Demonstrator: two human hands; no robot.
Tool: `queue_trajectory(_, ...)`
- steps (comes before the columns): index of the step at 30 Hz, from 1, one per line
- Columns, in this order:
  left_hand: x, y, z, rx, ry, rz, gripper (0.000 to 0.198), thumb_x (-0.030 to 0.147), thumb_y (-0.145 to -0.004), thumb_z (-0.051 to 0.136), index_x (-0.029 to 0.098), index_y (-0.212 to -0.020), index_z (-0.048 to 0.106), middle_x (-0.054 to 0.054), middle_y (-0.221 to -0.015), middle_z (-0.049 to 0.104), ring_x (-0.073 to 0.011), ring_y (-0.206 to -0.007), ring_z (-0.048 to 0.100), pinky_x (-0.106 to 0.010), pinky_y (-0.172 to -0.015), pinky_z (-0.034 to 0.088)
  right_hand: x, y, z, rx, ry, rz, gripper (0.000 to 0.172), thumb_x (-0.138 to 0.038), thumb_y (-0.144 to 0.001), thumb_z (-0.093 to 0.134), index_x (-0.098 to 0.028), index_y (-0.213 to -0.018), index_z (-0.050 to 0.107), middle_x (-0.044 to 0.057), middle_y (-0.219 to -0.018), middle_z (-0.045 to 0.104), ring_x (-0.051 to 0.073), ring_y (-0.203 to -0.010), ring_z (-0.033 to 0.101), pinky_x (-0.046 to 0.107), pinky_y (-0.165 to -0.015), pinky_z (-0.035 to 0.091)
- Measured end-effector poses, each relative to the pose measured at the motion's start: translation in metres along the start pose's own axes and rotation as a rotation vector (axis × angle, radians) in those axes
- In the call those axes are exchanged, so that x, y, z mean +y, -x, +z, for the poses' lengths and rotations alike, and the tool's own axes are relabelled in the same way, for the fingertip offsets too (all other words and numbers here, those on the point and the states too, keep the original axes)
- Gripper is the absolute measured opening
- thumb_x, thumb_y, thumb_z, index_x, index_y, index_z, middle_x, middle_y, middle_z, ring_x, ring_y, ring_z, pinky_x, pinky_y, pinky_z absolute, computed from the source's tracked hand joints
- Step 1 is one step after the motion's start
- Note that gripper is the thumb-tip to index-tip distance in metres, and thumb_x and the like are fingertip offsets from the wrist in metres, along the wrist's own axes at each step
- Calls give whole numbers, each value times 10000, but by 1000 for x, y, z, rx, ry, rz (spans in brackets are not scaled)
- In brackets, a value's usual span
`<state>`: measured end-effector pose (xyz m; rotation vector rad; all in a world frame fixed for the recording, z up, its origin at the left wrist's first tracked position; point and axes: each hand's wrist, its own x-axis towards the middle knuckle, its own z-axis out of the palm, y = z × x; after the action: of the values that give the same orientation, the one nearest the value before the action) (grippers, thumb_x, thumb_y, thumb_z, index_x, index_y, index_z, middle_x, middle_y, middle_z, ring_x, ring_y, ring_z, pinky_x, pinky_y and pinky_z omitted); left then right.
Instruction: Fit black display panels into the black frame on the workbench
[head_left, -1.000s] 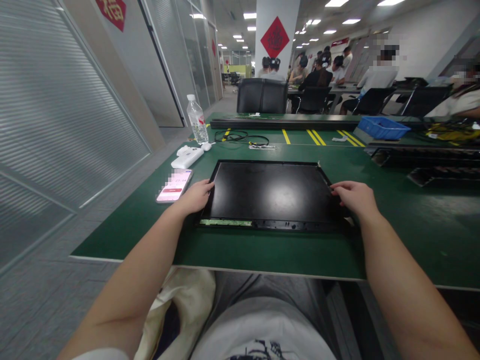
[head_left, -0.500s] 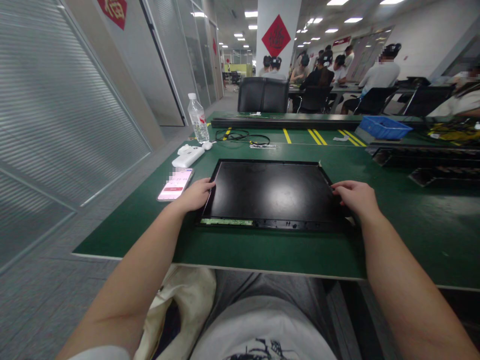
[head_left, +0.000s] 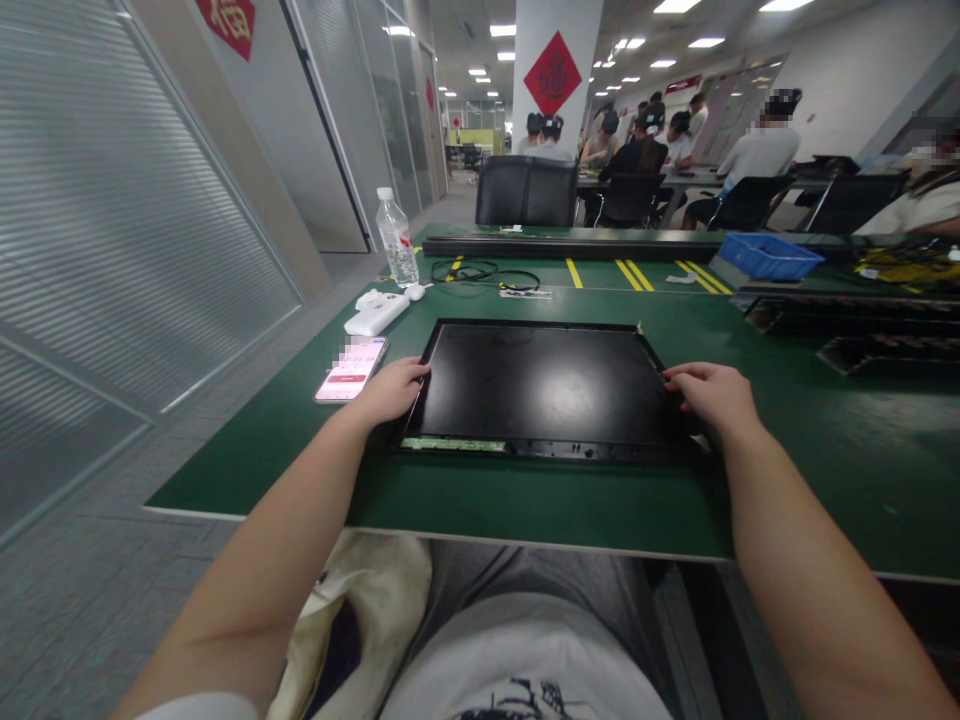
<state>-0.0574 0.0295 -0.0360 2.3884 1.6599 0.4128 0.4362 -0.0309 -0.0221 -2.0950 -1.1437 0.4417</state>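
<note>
A flat black display panel (head_left: 540, 385) lies on the green table (head_left: 540, 510) in front of me, its dark face up. Along its near edge, toward the left, runs a green circuit strip (head_left: 454, 444). My left hand (head_left: 395, 388) grips the panel's left edge, with thumb and fingers closed on the frame. On the opposite side my right hand (head_left: 709, 395) pinches the right edge; some of its fingertips are hidden at the frame.
Left of the panel lie a lit phone (head_left: 351, 369) and a white device (head_left: 376, 314). Behind them stands a water bottle (head_left: 396, 238). Black cables (head_left: 480, 273), a blue bin (head_left: 769, 256) and dark metal rails (head_left: 862, 315) lie farther back. People sit beyond the table.
</note>
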Motion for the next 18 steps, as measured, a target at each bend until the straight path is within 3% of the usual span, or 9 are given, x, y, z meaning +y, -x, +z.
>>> queue_trajectory(7, 0, 0, -3, -11, -55, 7, 539, 267, -821, 508, 193, -1265, 804, -91, -1451, 704, -332, -1402, 607, -442, -1226, 438, 1, -2, 1, -6, -15, 2, 248, -220, -731, 634, -226, -902, 813, 38, -830, 793, 149, -487, 598, 341, -653, 582)
queue_trajectory(11, 6, 1, -5, -32, -93, -51, 520, 228, -843, 503, 168, -1261, 807, -99, -1496, 673, -307, -1388, 622, -366, -1221, 430, 5, -5, 2, 2, -1, 0, 252, -213, -751, 624, -219, -912, 818, 37, -819, 789, 148, -486, 598, 339, -658, 576)
queue_trajectory(18, 15, 1, -2, 42, -69, -119, 531, 198, -894, 528, 148, -1380, 733, -133, -1422, 717, -305, -1315, 670, -366, -1155, 491, 12, -10, 4, 7, -8, -23, 257, -223, -743, 631, -232, -919, 818, 35, -834, 794, 151, -496, 615, 331, -647, 580)
